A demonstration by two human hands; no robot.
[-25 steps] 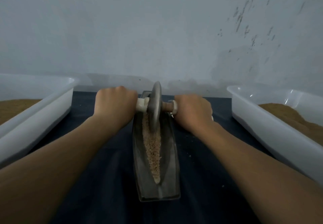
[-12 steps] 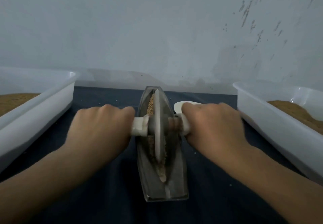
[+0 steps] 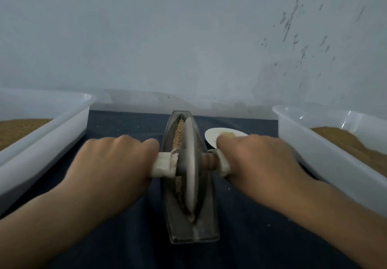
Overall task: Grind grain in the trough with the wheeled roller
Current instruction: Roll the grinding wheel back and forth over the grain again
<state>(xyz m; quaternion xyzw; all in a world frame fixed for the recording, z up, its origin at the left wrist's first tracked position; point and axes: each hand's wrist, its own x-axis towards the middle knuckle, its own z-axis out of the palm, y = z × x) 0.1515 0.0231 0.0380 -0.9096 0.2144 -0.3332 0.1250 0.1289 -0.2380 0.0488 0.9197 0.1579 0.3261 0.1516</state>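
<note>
A narrow grey boat-shaped trough (image 3: 206, 225) lies lengthwise on the dark cloth, its near end toward me. Pale grain (image 3: 179, 132) shows in its groove beyond the wheel. The roller's grey disc wheel (image 3: 191, 168) stands upright in the groove near the trough's middle. My left hand (image 3: 109, 168) grips the white-wrapped left handle (image 3: 164, 165). My right hand (image 3: 257, 164) grips the right handle, where a brown wooden axle (image 3: 208, 161) shows beside the wheel.
A white plastic tub (image 3: 48, 140) holding brown meal stands at the left, another white tub (image 3: 326, 153) with brown meal at the right. A small white dish (image 3: 215, 135) sits behind my right hand. A grey wall rises just past the trough's far end.
Both hands have pulled the roller from the trough's far end toward me to about its middle. Grain now shows beyond the wheel. The white dish has come into view.
</note>
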